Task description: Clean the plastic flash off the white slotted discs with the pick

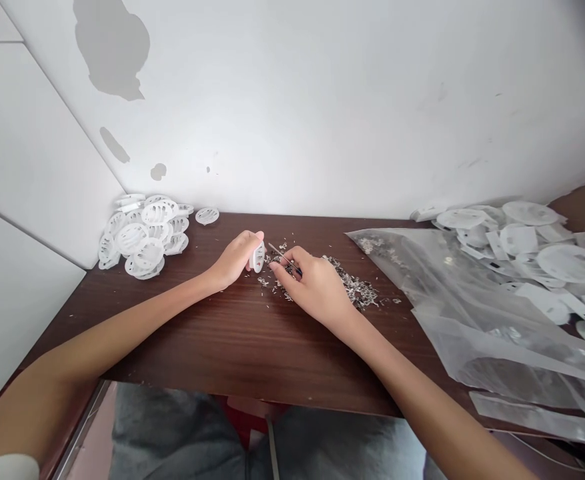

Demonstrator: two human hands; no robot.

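Observation:
Near the middle of the table, my left hand [237,258] is closed on a round white plastic piece with slots [258,257], held upright on edge. My right hand [315,277] pinches a thin metal tool [281,255] like tweezers or a pick; its exact kind is hard to make out. The tool's tip points up and left, a short gap from the white piece. Under and behind my right hand lies a heap of small metal bits [357,287], partly hidden by the hand, with loose bits scattered toward the left hand.
A pile of slotted white discs [147,237] sits at the back left, with one single disc [207,215] beside it. To the right, a clear plastic bag [437,293] lies before more white plastic parts [572,263]. A white wall [292,120] closes off the table's [252,353] back.

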